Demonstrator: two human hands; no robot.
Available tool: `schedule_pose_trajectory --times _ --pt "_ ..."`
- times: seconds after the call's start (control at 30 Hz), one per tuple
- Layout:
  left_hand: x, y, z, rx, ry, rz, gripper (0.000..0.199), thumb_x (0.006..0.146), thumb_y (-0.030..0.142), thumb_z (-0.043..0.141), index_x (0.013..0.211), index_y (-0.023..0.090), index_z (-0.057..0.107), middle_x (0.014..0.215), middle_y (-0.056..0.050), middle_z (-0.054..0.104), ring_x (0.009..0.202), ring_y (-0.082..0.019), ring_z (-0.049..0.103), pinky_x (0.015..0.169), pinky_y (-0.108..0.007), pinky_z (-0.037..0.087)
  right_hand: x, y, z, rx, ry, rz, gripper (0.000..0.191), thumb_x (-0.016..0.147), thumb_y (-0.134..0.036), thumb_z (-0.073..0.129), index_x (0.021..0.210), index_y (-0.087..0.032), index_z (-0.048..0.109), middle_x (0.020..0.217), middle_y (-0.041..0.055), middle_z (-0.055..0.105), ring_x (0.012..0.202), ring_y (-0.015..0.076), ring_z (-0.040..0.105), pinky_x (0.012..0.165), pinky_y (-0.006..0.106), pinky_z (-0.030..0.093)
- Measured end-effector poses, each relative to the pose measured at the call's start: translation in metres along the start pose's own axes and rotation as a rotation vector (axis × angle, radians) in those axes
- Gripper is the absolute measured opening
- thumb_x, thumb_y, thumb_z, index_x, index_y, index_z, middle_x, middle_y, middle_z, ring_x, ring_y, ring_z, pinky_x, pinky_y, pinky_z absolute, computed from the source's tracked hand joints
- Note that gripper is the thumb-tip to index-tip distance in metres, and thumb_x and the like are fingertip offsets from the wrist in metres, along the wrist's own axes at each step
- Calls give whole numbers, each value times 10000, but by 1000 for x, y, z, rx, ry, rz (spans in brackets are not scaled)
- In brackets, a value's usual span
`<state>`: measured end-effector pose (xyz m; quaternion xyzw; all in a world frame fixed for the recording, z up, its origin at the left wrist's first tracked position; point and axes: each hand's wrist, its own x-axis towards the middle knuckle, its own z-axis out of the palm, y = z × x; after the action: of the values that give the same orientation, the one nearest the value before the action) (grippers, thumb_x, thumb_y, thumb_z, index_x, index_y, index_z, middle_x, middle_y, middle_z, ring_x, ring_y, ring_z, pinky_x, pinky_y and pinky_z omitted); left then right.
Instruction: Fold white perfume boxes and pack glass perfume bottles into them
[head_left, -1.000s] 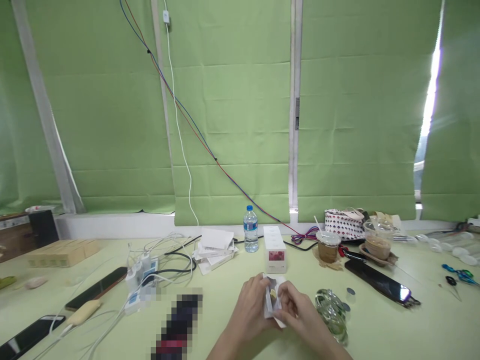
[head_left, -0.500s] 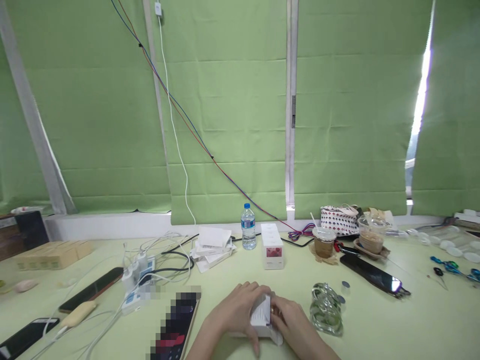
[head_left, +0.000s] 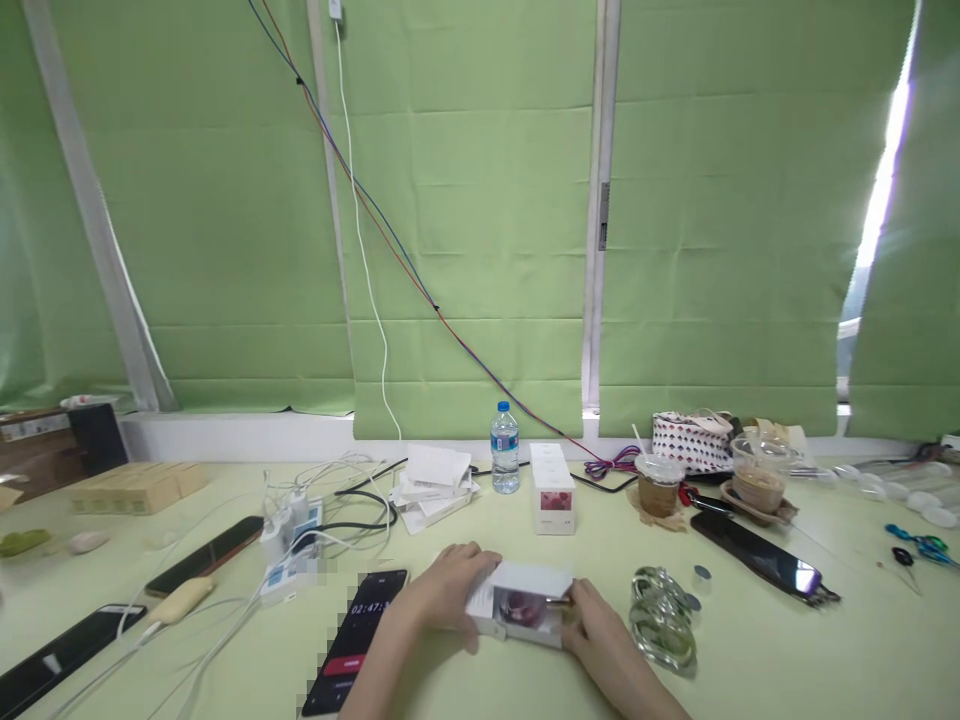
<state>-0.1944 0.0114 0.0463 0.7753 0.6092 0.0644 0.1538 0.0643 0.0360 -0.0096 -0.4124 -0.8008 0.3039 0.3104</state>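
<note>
A small white box [head_left: 536,576] lies level between my hands, just above or on the table. Its near side carries a dark-red round shape, either a print or something seen through a window. My left hand [head_left: 450,592] is closed around the left end of the box. My right hand [head_left: 600,632] grips the right end, and a small gold-coloured piece shows beside its fingertips. What the gold piece belongs to is hidden. To the right sit stacked clear glass rings or jars [head_left: 663,622], with small grey discs [head_left: 702,573] beside them.
A phone showing a timer [head_left: 354,640] lies left of my left forearm. Behind stand a white carton [head_left: 553,490], a water bottle [head_left: 505,450] and flattened white boxes [head_left: 435,485]. Cables and a power strip [head_left: 289,575] spread at left. Drink cups [head_left: 660,487] and scissors [head_left: 926,545] are at right.
The white box has turned from upright and tilted to lying lengthwise, its dark-red side now facing me. My hands have moved apart to its two ends. The view has shifted slightly.
</note>
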Motion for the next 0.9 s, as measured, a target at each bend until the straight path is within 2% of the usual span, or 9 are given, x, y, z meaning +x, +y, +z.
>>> schedule_pose_trajectory --times 0.13,0.27,0.37,0.47,0.57,0.63,0.7,0.77,0.9 --pt "5 -5 3 -5 -28 -6 1028 430 407 847 1356 316 411 1283 -89 519 1325 -349 344 1131 -540 36 4 -6 6 -18 18 29 140 793 -128 477 874 -218 549 980 55 614 896 205 646 758 271 464" --pt "6 1 -1 -38 -17 -30 1033 421 470 849 1352 307 432 1426 -116 431 1418 -388 120 1114 -588 0 6 -7 5 -142 -24 22 156 834 -177 485 946 -207 588 935 74 682 881 241 648 747 305 452" --pt "7 17 -1 -81 65 29 830 518 525 798 1268 289 532 1398 -113 457 1385 -372 232 1115 -547 133 5 -11 7 -238 -33 -8 226 867 -201 459 1016 -180 628 1033 131 685 955 272 642 792 337 444" --pt "13 37 5 -65 220 9 613 592 402 786 1158 266 595 1246 -74 549 1233 -302 443 1014 -393 349 8 -16 11 -274 -42 -30 208 844 -244 524 1002 -200 653 1032 118 695 956 286 643 765 332 446" --pt "19 54 14 -35 378 -141 456 759 263 626 1198 202 516 1201 -112 545 1141 -299 490 932 -394 369 12 -20 14 -290 -52 -63 191 824 -209 541 975 -200 658 1002 99 710 924 271 653 738 306 436" --pt "21 60 17 -44 425 -222 313 859 231 460 1159 160 514 1104 -141 582 1060 -311 536 879 -422 374 13 -20 13 -314 -55 -73 179 815 -162 517 917 -184 662 950 92 715 870 254 662 706 288 425" --pt "21 60 17 -77 392 -218 237 882 271 425 1019 162 586 938 -110 640 932 -289 594 817 -388 406 13 -17 11 -328 -57 -76 199 813 -138 489 891 -184 666 915 79 717 831 240 664 682 275 412" --pt "21 56 17 -125 297 -128 188 801 326 574 913 192 644 903 -61 677 894 -258 615 800 -328 429 13 -13 8 -317 -64 -81 233 826 -138 463 907 -202 671 917 60 719 831 222 663 684 262 403" --pt "19 48 16 -236 87 41 552 578 280 768 1112 257 633 1163 -22 649 1047 -274 568 880 -311 419 11 -7 4 -271 -85 -77 205 834 -190 475 910 -228 661 971 33 699 864 198 651 702 241 396"
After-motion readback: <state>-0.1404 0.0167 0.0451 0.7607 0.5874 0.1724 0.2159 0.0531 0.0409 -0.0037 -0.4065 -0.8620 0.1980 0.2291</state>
